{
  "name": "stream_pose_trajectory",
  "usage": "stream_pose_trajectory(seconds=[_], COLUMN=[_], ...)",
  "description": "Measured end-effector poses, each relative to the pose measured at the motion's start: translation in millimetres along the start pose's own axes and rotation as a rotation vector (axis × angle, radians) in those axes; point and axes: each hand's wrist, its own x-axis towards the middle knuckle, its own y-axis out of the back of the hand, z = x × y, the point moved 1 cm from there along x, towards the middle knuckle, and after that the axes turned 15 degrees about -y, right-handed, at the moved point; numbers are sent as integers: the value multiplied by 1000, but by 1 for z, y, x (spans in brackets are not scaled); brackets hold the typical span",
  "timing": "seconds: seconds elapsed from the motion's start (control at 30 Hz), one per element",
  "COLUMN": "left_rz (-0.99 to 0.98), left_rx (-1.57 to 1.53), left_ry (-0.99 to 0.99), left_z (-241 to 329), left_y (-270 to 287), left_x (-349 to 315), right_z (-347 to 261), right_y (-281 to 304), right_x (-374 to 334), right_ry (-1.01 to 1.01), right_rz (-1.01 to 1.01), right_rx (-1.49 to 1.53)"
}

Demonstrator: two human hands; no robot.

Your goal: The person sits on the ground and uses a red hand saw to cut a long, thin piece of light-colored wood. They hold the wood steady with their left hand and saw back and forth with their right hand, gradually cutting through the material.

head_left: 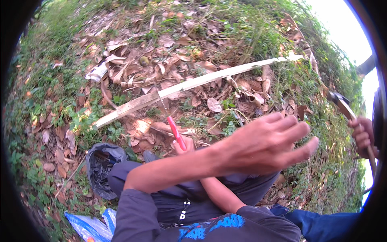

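My left forearm crosses over my right one. My left hand (272,143) is raised on the right with its fingers apart, holding nothing. Below the crossing, my right hand (184,146) is closed around the red handle of a thin-bladed tool (175,133). Its narrow blade looks toothed and reaches up to a long pale wooden strip (201,82). The strip lies slantwise across dry leaves, its left part browner on top. Whether the blade has cut into the wood, I cannot tell.
A co-worker's hand (363,135) at the right edge grips a hammer (343,105). A black plastic bag (98,177) stands by my left knee, with a blue-and-white plastic bag (90,228) nearer. Grass and fallen leaves cover the ground. A blue garment (322,226) shows at lower right.
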Motion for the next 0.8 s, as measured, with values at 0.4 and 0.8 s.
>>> stream_pose_trajectory(seconds=[0.4,0.8], left_rz=[-554,-651], left_rx=[801,626], left_ry=[1064,1273], left_z=[-75,-82], left_y=[252,270], left_x=[-344,-415], right_z=[1,-12], right_y=[-1,-18], right_x=[-2,-19], right_ry=[168,204], right_rz=[25,85], right_rx=[188,116])
